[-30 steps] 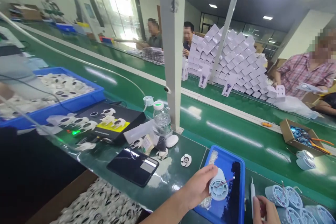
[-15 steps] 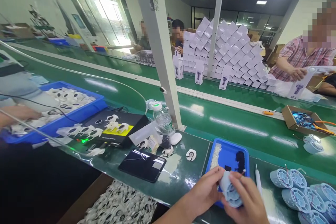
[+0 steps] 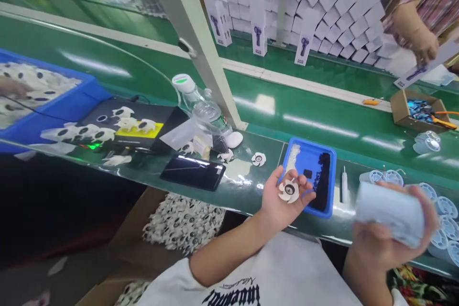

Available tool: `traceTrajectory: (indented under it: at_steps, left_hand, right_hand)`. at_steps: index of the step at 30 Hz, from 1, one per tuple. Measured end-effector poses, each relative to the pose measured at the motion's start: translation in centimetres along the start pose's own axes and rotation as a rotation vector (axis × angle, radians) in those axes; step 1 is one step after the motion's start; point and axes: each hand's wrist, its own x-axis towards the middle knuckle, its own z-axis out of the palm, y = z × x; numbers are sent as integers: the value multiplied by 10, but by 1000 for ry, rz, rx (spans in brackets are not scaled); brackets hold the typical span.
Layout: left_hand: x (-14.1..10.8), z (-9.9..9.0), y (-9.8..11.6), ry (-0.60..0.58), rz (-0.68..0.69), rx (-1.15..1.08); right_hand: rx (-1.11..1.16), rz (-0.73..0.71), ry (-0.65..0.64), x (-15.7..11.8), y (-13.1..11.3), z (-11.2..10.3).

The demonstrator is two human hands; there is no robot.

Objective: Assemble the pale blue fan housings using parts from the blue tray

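My left hand (image 3: pixel 281 203) is turned palm up in front of the blue tray (image 3: pixel 333 186), fingers slightly curled. On its fingers rests a small white fan impeller (image 3: pixel 289 191) with a dark hub. To the right, my right hand (image 3: pixel 380 244) is wrapped round a light-blue cylindrical fan housing (image 3: pixel 390 213), tipped on its side and blurred by motion. The tray holds clear small pieces (image 3: pixel 292 157) along its left and black pieces (image 3: pixel 322 177) along its right. Another impeller (image 3: pixel 258 158) lies on the bench left of the tray.
A white pen-like tool (image 3: pixel 344 185) lies right of the tray, near several light-blue housings (image 3: pixel 446 206). A black phone (image 3: pixel 193 172), plastic bottle (image 3: pixel 206 110) and metal post (image 3: pixel 201 43) stand leftward. Below, a carton holds many impellers (image 3: pixel 182 222). A co-worker's hand (image 3: pixel 418 33) is across the line.
My hands have parted. The housing moved right in my right hand, and an impeller now shows on my upturned left hand. The view has tilted down.
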Motion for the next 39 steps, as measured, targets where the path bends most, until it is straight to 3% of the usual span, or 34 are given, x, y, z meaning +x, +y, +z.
traceTrajectory:
  at_steps: [3,7,10,17,23,27,30,33,36,39]
  left_hand:
    - [-5,2,5,-77,43,26]
    - [-13,9,11,-109,104,78]
    - [-17,11,14,-114,131,106]
    - [-20,14,18,-93,289,229]
    - [-24,17,22,-98,261,110]
    - [-27,15,26,-98,299,160]
    - [-28,2,37,-81,372,319]
    - [-26,-26,56,-12,572,653]
    - [-21,-57,76,281,792,1140]
    - [-12,-73,88,509,877,1556]
  right_hand:
    - [132,124,170,10,0,-1]
    - [207,435,105,-4,17,6]
    - [192,549,113,-18,31,1]
    - [135,684,160,-30,47,-18]
    - [112,655,180,-28,48,-23]
    - [97,633,189,-25,52,-24]
    - [82,622,198,-26,58,-29]
    - [39,593,190,-32,65,-37]
    - [12,599,193,-39,74,-45]
    - [22,620,218,-45,84,-50]
